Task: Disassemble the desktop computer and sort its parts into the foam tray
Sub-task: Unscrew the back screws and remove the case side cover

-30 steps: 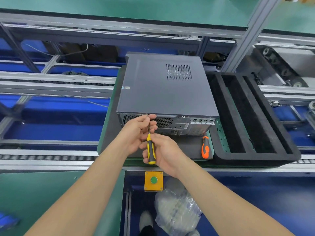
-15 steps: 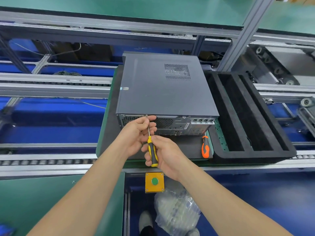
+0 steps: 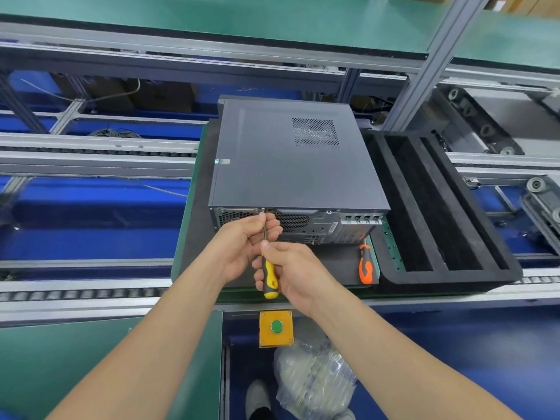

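Item, lower centre: your right hand [image 3: 291,268], closed around the yellow-and-black screwdriver [image 3: 269,275] handle.
Item, just above it: your left hand [image 3: 248,237], fingers pinching the shaft to steady it.
Item, past both hands: the shaft runs away from you, tip on a screw [image 3: 263,210] at the top edge of the desktop computer [image 3: 291,159], centre frame, cover on.
Item, right of the case: a spare orange screwdriver [image 3: 365,265], then the foam tray [image 3: 485,237], slots bare.
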`<state>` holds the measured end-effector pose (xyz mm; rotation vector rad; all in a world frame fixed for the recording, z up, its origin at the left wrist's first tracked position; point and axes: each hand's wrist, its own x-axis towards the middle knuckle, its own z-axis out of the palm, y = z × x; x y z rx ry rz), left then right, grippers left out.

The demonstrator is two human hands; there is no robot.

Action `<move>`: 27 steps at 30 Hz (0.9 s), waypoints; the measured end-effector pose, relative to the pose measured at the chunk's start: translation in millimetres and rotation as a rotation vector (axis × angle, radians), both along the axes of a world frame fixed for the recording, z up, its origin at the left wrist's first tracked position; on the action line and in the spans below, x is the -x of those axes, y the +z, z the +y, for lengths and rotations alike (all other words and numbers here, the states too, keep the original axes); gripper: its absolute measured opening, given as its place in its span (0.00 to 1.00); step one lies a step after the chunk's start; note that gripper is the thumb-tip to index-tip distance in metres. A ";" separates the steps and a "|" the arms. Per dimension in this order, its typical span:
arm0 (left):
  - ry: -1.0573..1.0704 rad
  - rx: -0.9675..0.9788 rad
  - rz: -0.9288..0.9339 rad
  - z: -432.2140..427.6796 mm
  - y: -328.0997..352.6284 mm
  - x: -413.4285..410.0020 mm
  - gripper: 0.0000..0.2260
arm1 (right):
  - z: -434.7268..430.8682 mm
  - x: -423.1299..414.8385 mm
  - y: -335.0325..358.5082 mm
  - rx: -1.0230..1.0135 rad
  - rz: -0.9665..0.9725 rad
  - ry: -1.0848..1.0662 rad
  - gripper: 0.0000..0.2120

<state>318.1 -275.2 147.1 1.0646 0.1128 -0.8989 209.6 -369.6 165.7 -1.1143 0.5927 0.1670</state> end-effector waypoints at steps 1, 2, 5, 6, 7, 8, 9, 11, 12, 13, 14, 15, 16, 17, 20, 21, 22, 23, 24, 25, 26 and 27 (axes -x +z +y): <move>-0.003 -0.007 0.002 1.1 -1.0 -0.3 0.10 | 0.9 -2.1 1.3 0.017 0.016 -0.014 0.11; -0.006 -0.015 0.003 2.3 -2.1 -0.9 0.10 | 2.3 -4.2 2.7 0.041 0.032 -0.027 0.11; -0.005 -0.056 -0.002 3.9 -3.1 -2.4 0.10 | 6.2 -8.7 5.2 0.141 0.074 -0.066 0.11; -0.006 -0.071 -0.008 4.2 -2.0 -2.5 0.11 | 6.5 -9.4 6.0 0.181 0.089 -0.077 0.11; -0.012 -0.081 -0.015 4.4 -0.3 -2.4 0.12 | 5.8 -10.0 6.4 0.225 0.104 -0.084 0.10; -0.023 -0.090 -0.025 4.4 1.7 -2.3 0.14 | 5.0 -10.2 6.4 0.276 0.114 -0.084 0.10; -0.038 -0.105 -0.046 4.0 3.1 -2.3 0.17 | 4.5 -10.2 6.3 0.338 0.117 -0.078 0.09; -0.067 -0.155 -0.111 1.7 4.5 -1.5 0.18 | 5.3 -9.9 5.7 0.494 0.106 -0.058 0.08; -0.069 -0.179 -0.133 0.2 4.6 -1.2 0.17 | 6.0 -9.5 5.0 0.587 0.093 -0.038 0.08; -0.062 -0.194 -0.139 -1.3 4.4 -1.0 0.15 | 6.9 -8.6 3.8 0.659 0.072 -0.016 0.08; -0.049 -0.202 -0.134 -2.4 4.2 -1.1 0.15 | 7.7 -7.1 2.6 0.689 0.047 -0.001 0.08; -0.029 -0.208 -0.123 -2.9 4.4 -1.8 0.14 | 7.7 -5.5 1.2 0.666 0.022 -0.002 0.08; -0.010 -0.213 -0.111 -3.0 4.5 -2.9 0.14 | 7.2 -3.7 -0.1 0.593 -0.002 -0.019 0.08; 0.003 -0.216 -0.098 -3.0 4.7 -4.2 0.13 | 6.1 -1.9 -1.4 0.496 -0.015 -0.041 0.09; 0.003 -0.203 -0.048 -5.3 4.9 -6.2 0.10 | -0.7 1.6 -0.7 0.177 0.040 0.000 0.20; -0.007 -0.201 -0.018 -6.3 4.7 -6.2 0.07 | -4.4 2.8 1.0 0.049 0.076 0.058 0.22; -0.023 -0.199 0.017 -7.2 4.8 -5.8 0.05 | -8.7 4.7 3.0 -0.078 0.100 0.135 0.23; -0.040 -0.194 0.050 -7.7 5.2 -5.5 0.04 | -13.3 7.0 4.3 -0.184 0.101 0.212 0.23; -0.049 -0.183 0.078 -7.7 5.5 -5.8 0.04 | -17.9 9.3 4.8 -0.260 0.082 0.270 0.22; -0.050 -0.165 0.102 -7.6 5.5 -6.6 0.04 | -22.0 11.1 4.0 -0.308 0.055 0.306 0.21; -0.047 -0.145 0.126 -7.2 5.5 -7.3 0.04 | -25.3 12.0 2.9 -0.335 0.028 0.327 0.20; -0.044 -0.125 0.147 -6.9 5.4 -7.8 0.04 | -27.4 12.2 2.0 -0.344 0.009 0.337 0.19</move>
